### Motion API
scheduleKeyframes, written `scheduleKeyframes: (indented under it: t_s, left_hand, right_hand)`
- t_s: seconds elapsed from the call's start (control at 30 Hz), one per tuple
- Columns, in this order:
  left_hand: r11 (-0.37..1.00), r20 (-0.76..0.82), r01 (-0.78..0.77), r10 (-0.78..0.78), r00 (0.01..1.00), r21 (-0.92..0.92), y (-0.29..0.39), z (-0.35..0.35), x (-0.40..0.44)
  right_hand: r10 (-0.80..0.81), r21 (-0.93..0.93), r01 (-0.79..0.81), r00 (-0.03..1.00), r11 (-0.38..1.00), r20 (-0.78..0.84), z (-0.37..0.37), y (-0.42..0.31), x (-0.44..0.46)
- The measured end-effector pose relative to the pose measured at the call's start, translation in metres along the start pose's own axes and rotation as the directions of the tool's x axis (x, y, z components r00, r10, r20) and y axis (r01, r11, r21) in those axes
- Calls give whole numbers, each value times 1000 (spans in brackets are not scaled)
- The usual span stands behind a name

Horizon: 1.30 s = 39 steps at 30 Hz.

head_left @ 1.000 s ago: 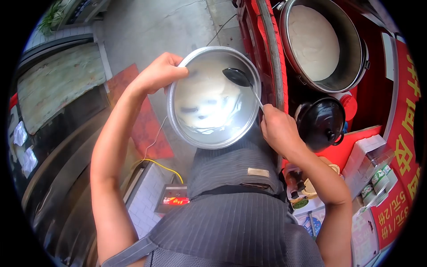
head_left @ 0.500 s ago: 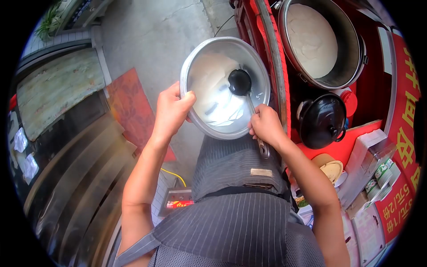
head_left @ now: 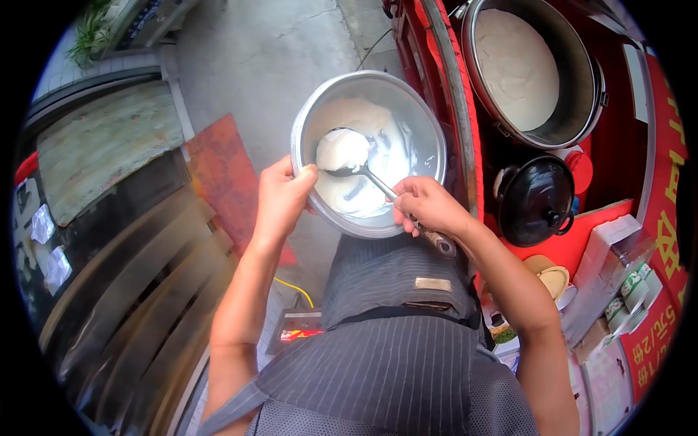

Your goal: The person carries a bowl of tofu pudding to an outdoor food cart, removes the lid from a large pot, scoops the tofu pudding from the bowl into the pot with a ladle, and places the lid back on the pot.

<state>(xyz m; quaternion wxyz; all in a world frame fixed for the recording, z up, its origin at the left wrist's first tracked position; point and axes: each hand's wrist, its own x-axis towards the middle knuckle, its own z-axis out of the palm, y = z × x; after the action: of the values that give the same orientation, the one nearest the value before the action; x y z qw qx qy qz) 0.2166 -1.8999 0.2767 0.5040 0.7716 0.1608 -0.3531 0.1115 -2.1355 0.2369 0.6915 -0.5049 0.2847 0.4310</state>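
A round metal basin (head_left: 424, 116) is held in front of my apron, tilted so its inside faces me. Soft white food (head_left: 396, 149), smooth and custard-like, covers much of its bottom. My left hand (head_left: 282, 195) is closed on the basin's left rim, thumb on top and fingers hidden behind. With closed fingers my right hand (head_left: 434, 206) grips the handle of a ladle (head_left: 379, 185), over the basin's lower right edge. A white scoop of that food (head_left: 342, 149) fills the ladle's bowl, near the left inside wall.
To the right, a large metal pot (head_left: 476, 62) holds more of the white food, beside a red-edged cart wall (head_left: 459, 94). Below it sit a black lid (head_left: 534, 200), a red container top (head_left: 579, 168) and stacked green-and-white cups (head_left: 634, 291). Grey pavement (head_left: 240, 65) lies ahead.
The ladle has turned over from its dark underside to its filled inside and shifted left within the basin. My right hand turned with it. My left hand keeps its grip on the rim.
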Motion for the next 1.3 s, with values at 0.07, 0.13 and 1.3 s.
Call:
scheduleKeyframes:
  t_s: [0.07, 0.13, 1.3]
  left_hand:
    - [1000, -8, 2, -2, 1000, -9, -4, -7, -6]
    - [1000, -13, 0, -1, 1000, -17, -9, -15, -10]
    - [984, -109, 144, -155, 982, -101, -35, -13, 36]
  right_hand:
    - [13, 45, -17, 997, 999, 74, -3, -3, -10]
    - [6, 63, -15, 990, 998, 139, -7, -4, -22]
    - [4, 361, 436, 633, 824, -774, -310, -33, -44]
